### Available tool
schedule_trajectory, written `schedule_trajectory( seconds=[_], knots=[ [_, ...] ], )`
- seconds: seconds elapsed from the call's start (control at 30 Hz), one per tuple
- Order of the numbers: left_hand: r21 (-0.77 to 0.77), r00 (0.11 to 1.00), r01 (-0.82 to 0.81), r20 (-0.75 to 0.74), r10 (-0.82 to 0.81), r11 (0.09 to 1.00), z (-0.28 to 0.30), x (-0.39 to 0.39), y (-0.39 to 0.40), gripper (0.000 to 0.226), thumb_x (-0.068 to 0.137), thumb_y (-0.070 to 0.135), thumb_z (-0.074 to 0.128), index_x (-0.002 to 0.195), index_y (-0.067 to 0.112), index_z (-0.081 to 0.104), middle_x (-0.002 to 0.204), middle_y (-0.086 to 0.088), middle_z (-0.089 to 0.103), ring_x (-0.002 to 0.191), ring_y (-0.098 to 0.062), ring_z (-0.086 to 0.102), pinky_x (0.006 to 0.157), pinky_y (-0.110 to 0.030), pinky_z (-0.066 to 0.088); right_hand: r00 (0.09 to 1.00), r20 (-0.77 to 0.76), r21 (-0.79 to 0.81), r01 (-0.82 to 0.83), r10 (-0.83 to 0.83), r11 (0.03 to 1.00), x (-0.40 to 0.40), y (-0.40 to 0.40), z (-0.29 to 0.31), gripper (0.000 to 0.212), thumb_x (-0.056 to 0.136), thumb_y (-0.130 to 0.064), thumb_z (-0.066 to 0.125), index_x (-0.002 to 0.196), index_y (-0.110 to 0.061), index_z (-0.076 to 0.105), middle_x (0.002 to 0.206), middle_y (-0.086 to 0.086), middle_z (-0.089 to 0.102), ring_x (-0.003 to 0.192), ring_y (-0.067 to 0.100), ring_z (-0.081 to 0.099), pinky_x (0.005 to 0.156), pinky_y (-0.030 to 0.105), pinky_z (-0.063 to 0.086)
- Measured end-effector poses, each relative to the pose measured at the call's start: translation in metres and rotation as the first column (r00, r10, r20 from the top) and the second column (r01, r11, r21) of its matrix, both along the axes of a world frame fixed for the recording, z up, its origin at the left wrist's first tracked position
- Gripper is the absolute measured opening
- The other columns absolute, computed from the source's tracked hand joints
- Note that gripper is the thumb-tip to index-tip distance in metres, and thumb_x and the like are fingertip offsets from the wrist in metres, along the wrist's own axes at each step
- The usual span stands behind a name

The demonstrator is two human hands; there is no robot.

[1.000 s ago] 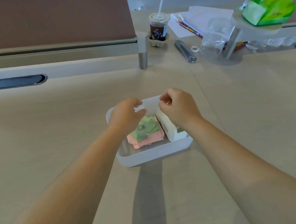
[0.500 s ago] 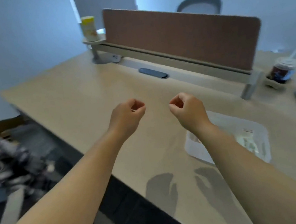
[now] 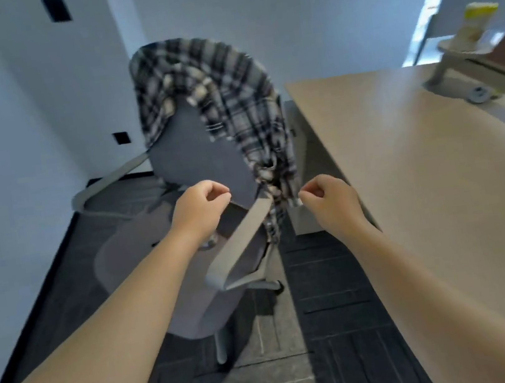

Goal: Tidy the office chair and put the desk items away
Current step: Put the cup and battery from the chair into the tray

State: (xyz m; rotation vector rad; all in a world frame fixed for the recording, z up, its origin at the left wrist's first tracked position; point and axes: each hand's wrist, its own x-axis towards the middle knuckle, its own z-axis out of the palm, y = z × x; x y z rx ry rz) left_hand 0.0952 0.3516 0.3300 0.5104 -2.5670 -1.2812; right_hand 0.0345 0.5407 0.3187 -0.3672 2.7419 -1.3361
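Note:
A grey office chair (image 3: 198, 163) stands on the dark carpet left of the desk. A black-and-white plaid shirt (image 3: 223, 90) is draped over its backrest and hangs down the right side past the armrest. My left hand (image 3: 198, 212) hovers in front of the chair's back, fingers curled, holding nothing. My right hand (image 3: 331, 202) is also loosely curled and empty, just right of the shirt's hanging end, close to it but apart. The storage box is out of view.
The light wood desk (image 3: 421, 166) fills the right side, its edge beside the chair. A yellow container (image 3: 478, 20) sits on a raised grey stand at the far right. White walls enclose the corner behind the chair.
My view swung left from the desk and the white box to the chair. Both hands left the box and now reach toward the chair with the shirt, still loosely closed.

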Motion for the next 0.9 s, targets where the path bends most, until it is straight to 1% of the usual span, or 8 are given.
schedule_trajectory(
  seconds=[0.13, 0.23, 0.33, 0.5, 0.63, 0.7, 0.8, 0.9],
  knots=[
    [0.021, 0.988, -0.123, 0.092, 0.121, 0.992, -0.032, 0.019, -0.077, 0.015, 0.085, 0.019, 0.052, 0.095, 0.013, 0.061, 0.090, -0.001, 0.059, 0.086, -0.018, 0.054, 0.078, -0.030, 0.044, 0.993, 0.066, 0.038, -0.103, 0.100, 0.994, -0.001, -0.083, -0.026, 0.014, 0.088, -0.023, 0.051, 0.094, -0.014, 0.058, 0.073, -0.009, 0.051, 0.075, 0.013, 0.049, 0.062, 0.026, 0.036],
    [0.027, 0.978, -0.148, 0.151, 0.143, 0.989, -0.061, 0.015, -0.132, 0.017, 0.086, 0.021, 0.051, 0.098, 0.014, 0.061, 0.092, 0.001, 0.058, 0.089, -0.017, 0.052, 0.076, -0.029, 0.039, 0.984, 0.126, 0.061, -0.133, 0.125, 0.989, -0.011, -0.143, -0.053, 0.015, 0.088, -0.023, 0.050, 0.097, -0.013, 0.058, 0.077, -0.007, 0.053, 0.077, 0.014, 0.050, 0.066, 0.026, 0.037],
    [0.043, 0.968, -0.144, 0.214, 0.132, 0.989, -0.098, -0.006, -0.186, 0.017, 0.086, 0.021, 0.050, 0.099, 0.014, 0.060, 0.092, 0.002, 0.056, 0.088, -0.015, 0.049, 0.076, -0.027, 0.036, 0.979, 0.176, 0.081, -0.119, 0.104, 0.990, -0.029, -0.203, -0.088, 0.012, 0.087, -0.020, 0.051, 0.095, -0.014, 0.058, 0.074, -0.010, 0.051, 0.076, 0.013, 0.049, 0.060, 0.022, 0.037],
    [0.061, 0.935, -0.107, 0.347, 0.080, 0.992, -0.170, -0.054, -0.266, 0.019, 0.087, 0.019, 0.051, 0.102, 0.012, 0.059, 0.103, -0.005, 0.061, 0.088, -0.015, 0.048, 0.076, -0.025, 0.036, 0.964, 0.267, 0.131, -0.025, -0.011, 0.991, -0.069, -0.285, -0.158, 0.008, 0.083, -0.018, 0.054, 0.091, -0.019, 0.054, 0.092, 0.000, 0.057, 0.072, 0.013, 0.051, 0.064, 0.028, 0.039],
    [0.045, 0.908, -0.091, 0.415, 0.064, 0.995, -0.228, -0.096, -0.305, 0.024, 0.086, 0.015, 0.051, 0.109, 0.008, 0.056, 0.117, -0.011, 0.060, 0.104, -0.026, 0.053, 0.081, -0.027, 0.038, 0.962, 0.268, 0.171, 0.011, -0.057, 0.985, -0.100, -0.321, -0.215, 0.026, 0.082, -0.014, 0.056, 0.109, -0.011, 0.054, 0.116, 0.010, 0.053, 0.097, 0.025, 0.054, 0.076, 0.028, 0.037],
    [0.039, 0.895, -0.084, 0.442, 0.058, 0.996, -0.262, -0.116, -0.315, 0.027, 0.085, 0.011, 0.052, 0.111, 0.006, 0.054, 0.120, -0.014, 0.059, 0.108, -0.028, 0.053, 0.080, -0.027, 0.038, 0.958, 0.272, 0.214, 0.027, -0.086, 0.976, -0.114, -0.333, -0.247, 0.035, 0.082, -0.013, 0.056, 0.116, -0.008, 0.050, 0.122, 0.013, 0.048, 0.107, 0.030, 0.051, 0.081, 0.032, 0.039],
    [0.037, 0.873, -0.080, 0.484, 0.052, 0.996, -0.313, -0.138, -0.323, 0.031, 0.083, 0.009, 0.053, 0.114, 0.006, 0.053, 0.123, -0.015, 0.056, 0.112, -0.028, 0.051, 0.085, -0.028, 0.037, 0.940, 0.309, 0.268, 0.060, -0.145, 0.962, -0.132, -0.345, -0.294, 0.047, 0.082, -0.015, 0.057, 0.126, -0.008, 0.043, 0.131, 0.014, 0.041, 0.119, 0.032, 0.041, 0.086, 0.034, 0.038],
    [0.054, 0.849, -0.061, 0.528, 0.024, 0.997, -0.353, -0.150, -0.326, 0.036, 0.080, 0.006, 0.053, 0.116, 0.005, 0.052, 0.126, -0.018, 0.053, 0.116, -0.029, 0.050, 0.093, -0.030, 0.037, 0.924, 0.323, 0.317, 0.096, -0.202, 0.944, -0.145, -0.353, -0.332, 0.067, 0.079, -0.019, 0.064, 0.136, -0.009, 0.030, 0.142, 0.015, 0.029, 0.128, 0.033, 0.029, 0.099, 0.036, 0.033]
  ],
)
